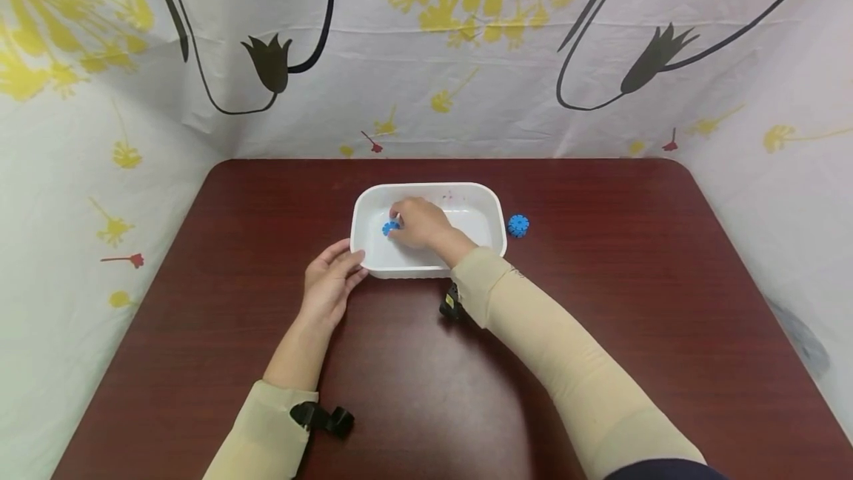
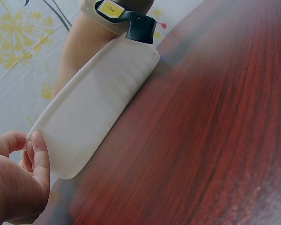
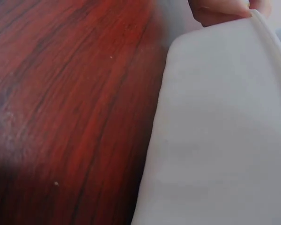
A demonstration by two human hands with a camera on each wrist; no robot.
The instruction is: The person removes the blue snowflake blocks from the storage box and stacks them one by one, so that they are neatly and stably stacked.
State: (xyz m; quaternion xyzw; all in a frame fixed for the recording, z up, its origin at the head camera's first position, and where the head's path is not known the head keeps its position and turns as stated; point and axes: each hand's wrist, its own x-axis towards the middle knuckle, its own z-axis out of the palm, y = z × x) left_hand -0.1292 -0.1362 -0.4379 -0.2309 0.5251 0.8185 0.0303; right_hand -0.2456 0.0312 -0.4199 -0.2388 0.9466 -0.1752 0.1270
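A white plastic tray (image 1: 476, 227) with rounded corners rests on the table in the head view. My left hand (image 1: 329, 281) grips its near left corner, thumb over the rim and fingers against the outside wall. The left wrist view shows those fingers (image 2: 41, 157) at the end of the tray's side. Reaching over the near rim, my right hand (image 1: 421, 224) is inside the tray. Its thumb and index finger pinch a small blue notched disc (image 1: 389, 228) near the left end, partly hidden by the fingers. In the right wrist view the tray's outer wall (image 3: 220, 117) hides that hand.
Just outside the tray's right end lies a blue notched piece (image 1: 518, 225), rounder in outline, on the dark red wooden table (image 1: 620, 302). A white curtain (image 1: 506, 110) with yellow and grey flower prints hangs behind the table and along both sides.
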